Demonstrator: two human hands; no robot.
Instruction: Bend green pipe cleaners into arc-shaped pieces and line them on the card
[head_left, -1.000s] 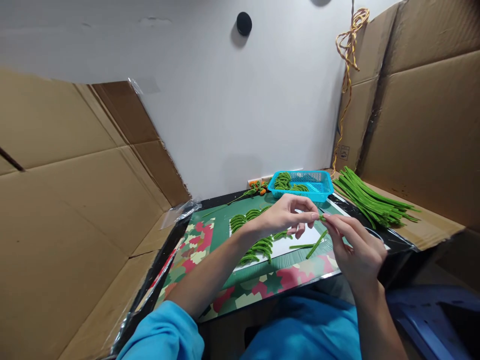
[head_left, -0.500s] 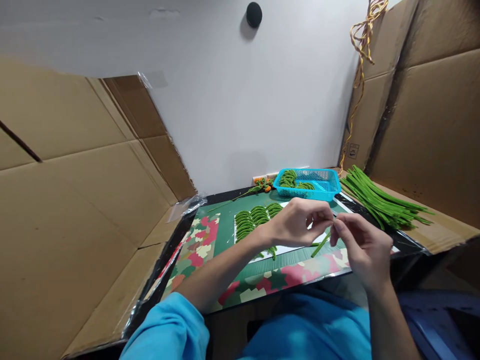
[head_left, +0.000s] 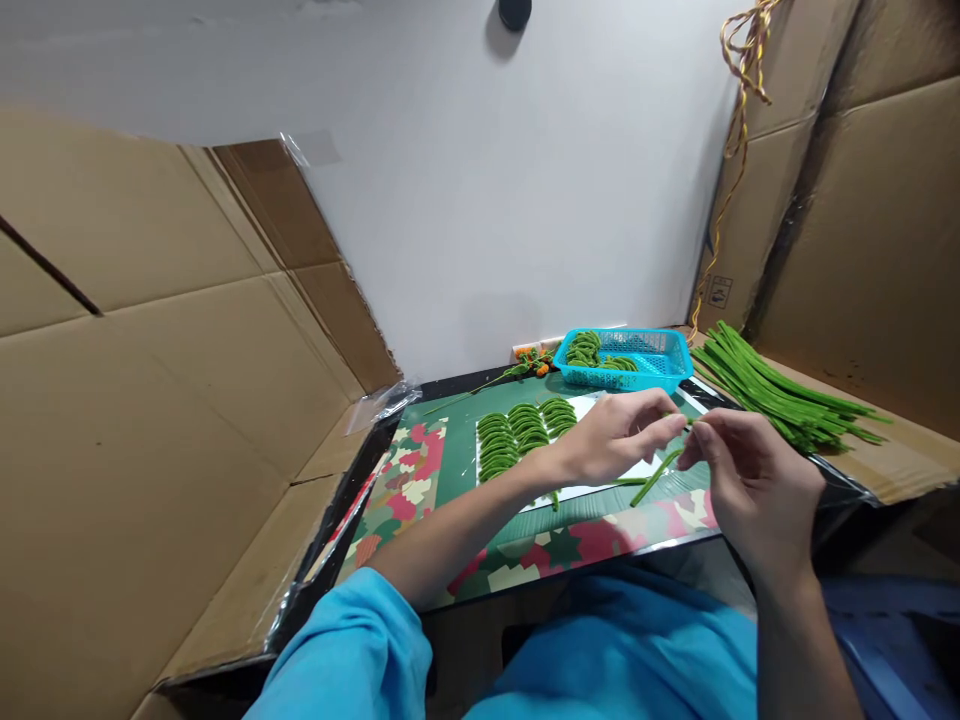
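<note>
A green pipe cleaner [head_left: 657, 477] is pinched at my fingertips, its lower end hanging down over the mat. My left hand [head_left: 626, 437] has thumb and forefinger closed on a short green bit of it, and my right hand [head_left: 757, 480] pinches it just alongside. Fingers hide the exact shape where the two hands meet. Left of them, bent green pipe-cleaner pieces [head_left: 527, 430] lie in three columns on a white sheet [head_left: 587, 408]. Another straight green piece [head_left: 628, 481] lies under the left hand.
A blue plastic basket [head_left: 637, 382] with curled green pieces stands at the back. To its right lies a bundle of long green pipe cleaners [head_left: 787, 390]. An orange-and-green stem [head_left: 525, 366] rests at the back edge. Cardboard walls [head_left: 225, 350] flank the table.
My hands have drawn slightly apart, and a short green length now shows between the fingertips. The whole view has shifted a little.
</note>
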